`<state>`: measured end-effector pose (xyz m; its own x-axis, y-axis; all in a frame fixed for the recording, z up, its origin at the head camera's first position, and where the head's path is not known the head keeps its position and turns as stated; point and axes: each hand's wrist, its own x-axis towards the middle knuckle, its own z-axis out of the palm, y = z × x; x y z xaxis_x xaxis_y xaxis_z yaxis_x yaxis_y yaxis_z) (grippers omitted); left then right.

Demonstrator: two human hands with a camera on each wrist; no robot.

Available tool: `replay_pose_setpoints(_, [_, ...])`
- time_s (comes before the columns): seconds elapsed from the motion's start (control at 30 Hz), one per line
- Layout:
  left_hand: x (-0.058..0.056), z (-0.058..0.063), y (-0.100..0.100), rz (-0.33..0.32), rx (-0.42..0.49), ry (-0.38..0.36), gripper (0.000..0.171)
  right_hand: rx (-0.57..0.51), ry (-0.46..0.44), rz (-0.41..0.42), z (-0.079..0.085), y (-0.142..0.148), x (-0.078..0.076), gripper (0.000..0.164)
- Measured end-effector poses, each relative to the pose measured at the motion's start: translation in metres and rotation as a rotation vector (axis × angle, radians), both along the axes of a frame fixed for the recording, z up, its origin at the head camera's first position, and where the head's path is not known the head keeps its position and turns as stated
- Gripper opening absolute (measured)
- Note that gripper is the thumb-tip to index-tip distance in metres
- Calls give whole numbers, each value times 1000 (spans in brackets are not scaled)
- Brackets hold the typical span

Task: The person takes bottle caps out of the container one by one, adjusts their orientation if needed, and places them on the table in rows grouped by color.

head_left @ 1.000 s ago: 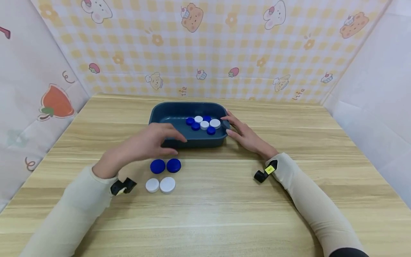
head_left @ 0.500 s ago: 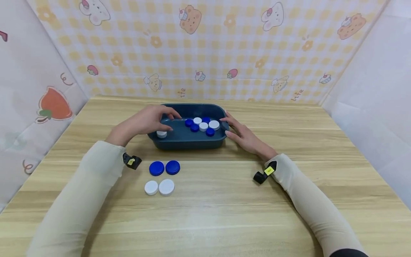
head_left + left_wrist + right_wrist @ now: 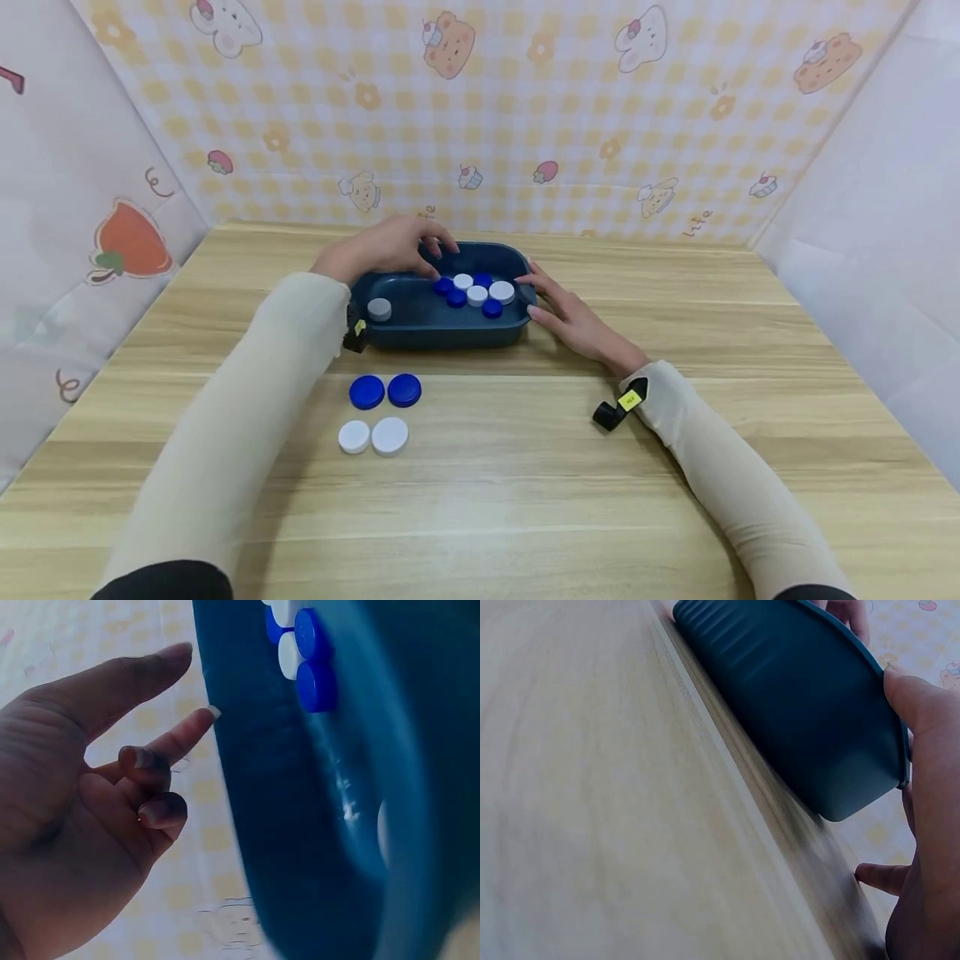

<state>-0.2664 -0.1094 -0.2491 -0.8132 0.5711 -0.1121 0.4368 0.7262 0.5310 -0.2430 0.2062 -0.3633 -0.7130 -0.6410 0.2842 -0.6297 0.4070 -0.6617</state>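
A dark teal tray [image 3: 450, 337] stands at the back of the table with several blue and white bottle caps inside. My left hand [image 3: 390, 247] hovers over the tray's left and back part, holding nothing. Its thumb and forefinger are apart, the thumb tip close by a blue cap [image 3: 443, 287]; in the left wrist view the other fingers bend loosely. A lone white cap [image 3: 379, 309] lies at the tray's left end, in the arm's shade. My right hand [image 3: 570, 315] holds the tray's right end, thumb [image 3: 911, 697] on the rim, other fingers partly hidden behind it.
In front of the tray, two blue caps [image 3: 367, 392] lie side by side on the wooden table [image 3: 510, 483], with two white caps [image 3: 390, 436] nearer me. A patterned cloth backdrop [image 3: 495, 108] rises behind the tray, and pale cloths stand on both sides.
My left hand has moved from in front of the tray, back and right over its far side. The white cap at the left end has come into view. My right hand stays put.
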Motion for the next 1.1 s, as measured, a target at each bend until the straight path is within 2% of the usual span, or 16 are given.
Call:
replay_pose_setpoints(0.1, [-8, -9, 1, 2, 31, -67, 43, 2, -15, -1, -2, -1, 1, 49])
replay_pose_setpoints(0.23, [-14, -20, 2, 3, 61, -137, 43, 18, -19, -13, -2, -1, 2, 50])
replay_pose_setpoints(0.4, [-17, -28, 5, 30, 34, -183, 46, 25, 1, -17, 0, 0, 3, 50])
replay_pose_setpoints(0.7, [-16, -42, 11, 9, -32, -194, 51, 25, 0, -16, 1, -1, 2, 49])
replay_pose_setpoints(1.1, [-17, -53, 10, 58, 15, -156, 42, 35, 3, -18, 2, 1, 2, 49])
